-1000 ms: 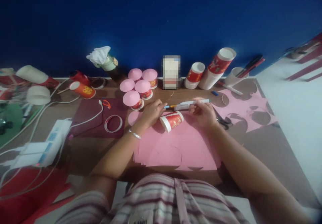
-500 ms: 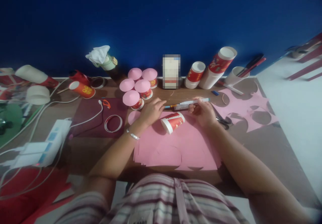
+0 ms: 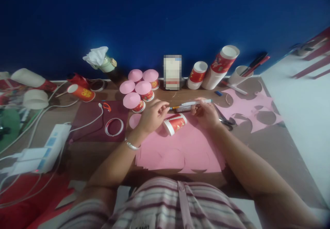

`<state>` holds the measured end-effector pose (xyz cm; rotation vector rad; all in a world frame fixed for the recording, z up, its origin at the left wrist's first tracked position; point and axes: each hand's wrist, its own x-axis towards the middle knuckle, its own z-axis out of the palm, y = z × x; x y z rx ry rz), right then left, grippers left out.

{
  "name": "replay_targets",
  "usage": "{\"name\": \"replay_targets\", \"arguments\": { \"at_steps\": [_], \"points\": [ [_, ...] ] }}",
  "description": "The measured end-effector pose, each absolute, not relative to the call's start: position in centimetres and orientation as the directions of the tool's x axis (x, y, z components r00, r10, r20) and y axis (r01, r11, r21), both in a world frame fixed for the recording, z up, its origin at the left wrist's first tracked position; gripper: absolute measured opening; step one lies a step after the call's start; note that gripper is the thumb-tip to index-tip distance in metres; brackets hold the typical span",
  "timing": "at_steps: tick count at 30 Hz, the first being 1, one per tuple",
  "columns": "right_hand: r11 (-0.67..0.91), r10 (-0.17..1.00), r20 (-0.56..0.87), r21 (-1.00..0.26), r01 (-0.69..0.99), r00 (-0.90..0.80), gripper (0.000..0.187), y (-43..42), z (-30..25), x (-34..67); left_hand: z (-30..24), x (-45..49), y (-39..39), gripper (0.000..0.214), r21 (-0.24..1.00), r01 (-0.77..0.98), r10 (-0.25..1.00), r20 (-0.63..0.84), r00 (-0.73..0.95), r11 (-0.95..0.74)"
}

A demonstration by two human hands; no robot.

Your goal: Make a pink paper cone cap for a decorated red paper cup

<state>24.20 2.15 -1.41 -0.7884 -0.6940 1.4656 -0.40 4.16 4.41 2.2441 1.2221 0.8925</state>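
Note:
My right hand (image 3: 205, 114) is closed around a bundle of pens (image 3: 189, 105) that point left, level above the table. My left hand (image 3: 152, 115) has its fingers curled and pinched at the pens' left tips. Just below the two hands a red and white paper cup (image 3: 175, 123) lies on its side on a sheet of pink paper (image 3: 180, 150) with round cut-outs. A silver bracelet (image 3: 131, 146) sits on my left wrist.
Several cups with pink cone tops (image 3: 139, 88) stand behind my left hand. Scissors (image 3: 227, 122) and cut pink paper (image 3: 247, 109) lie to the right. Stacked cups (image 3: 219, 67) and a pen holder (image 3: 238, 74) line the blue wall. A tape ring (image 3: 113, 126) and power strip (image 3: 41, 151) lie left.
The view has shifted slightly, so everything sits a little further left. My left fingers have closed onto the tips of the pens; my right hand keeps its hold.

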Motion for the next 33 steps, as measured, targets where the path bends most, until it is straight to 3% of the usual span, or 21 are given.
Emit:
{"name": "replay_targets", "arguments": {
  "at_steps": [3, 6, 12, 15, 17, 20, 22, 23, 25, 27, 30, 33],
  "points": [
    [-0.038, 0.999, -0.048, -0.816, -0.577, 0.002, 0.025, 2.3, -1.5, 24.1, 5.6, -0.8, 2.5, 0.020, 0.639, 0.583, 0.859, 0.293, 0.419, -0.502],
    [-0.036, 0.999, -0.036, -0.822, -0.568, -0.011, 0.026, 2.3, -1.3, 24.1, 6.8, -0.3, 1.2, 0.038, 0.600, 0.616, 0.849, 0.243, 0.468, -0.511],
    [-0.014, 1.000, -0.023, -0.823, -0.568, 0.008, 0.024, 1.9, -0.9, 24.1, 6.8, 1.5, -0.2, 0.084, 0.367, 0.738, 0.808, 0.070, 0.585, -0.566],
    [-0.045, 0.998, -0.064, -0.812, -0.582, 0.012, 0.023, 1.8, -1.0, 24.0, 5.9, 1.2, -0.5, 0.075, 0.360, 0.791, 0.843, -0.018, 0.537, -0.495],
    [-0.045, 0.998, -0.058, -0.814, -0.580, 0.003, 0.023, 1.9, -1.1, 24.1, 5.5, 0.6, -0.5, 0.064, 0.464, 0.776, 0.874, -0.005, 0.485, -0.428],
    [-0.018, 1.000, -0.025, -0.827, -0.562, 0.005, 0.026, 2.1, -1.1, 24.1, 5.3, -0.4, -0.2, 0.055, 0.790, 0.569, 0.937, 0.021, 0.348, -0.229],
    [-0.010, 0.999, -0.027, -0.834, -0.552, 0.023, 0.027, 2.0, -0.8, 23.9, 5.2, -0.6, 0.1, 0.051, 0.967, 0.254, 0.959, -0.046, 0.280, -0.028],
    [-0.001, 0.999, -0.028, -0.836, -0.548, 0.040, 0.027, 1.9, -0.7, 23.8, 5.1, -0.6, 0.3, 0.050, 0.995, 0.073, 0.958, -0.088, 0.273, 0.071],
    [0.025, 0.996, -0.023, -0.851, -0.525, 0.084, 0.026, 1.5, -0.2, 23.3, 4.6, -0.3, 0.4, 0.051, 0.945, -0.233, 0.940, -0.153, 0.306, 0.230],
    [0.076, 0.991, 0.018, -0.891, -0.447, 0.132, 0.022, 0.8, 0.2, 22.7, 3.9, 0.2, 0.2, 0.049, 0.859, -0.395, 0.919, -0.189, 0.347, 0.326],
    [0.217, 0.968, 0.194, -0.966, -0.141, 0.160, 0.016, -0.7, 0.6, 21.7, 2.9, 0.8, -0.2, 0.041, 0.805, -0.438, 0.888, -0.220, 0.405, 0.399],
    [0.458, 0.887, 0.461, -0.869, 0.186, -0.032, 0.023, -1.6, 0.5, 20.9, 2.3, 1.0, -0.5, 0.041, 0.802, -0.421, 0.870, -0.231, 0.436, 0.424]
  ]
}}
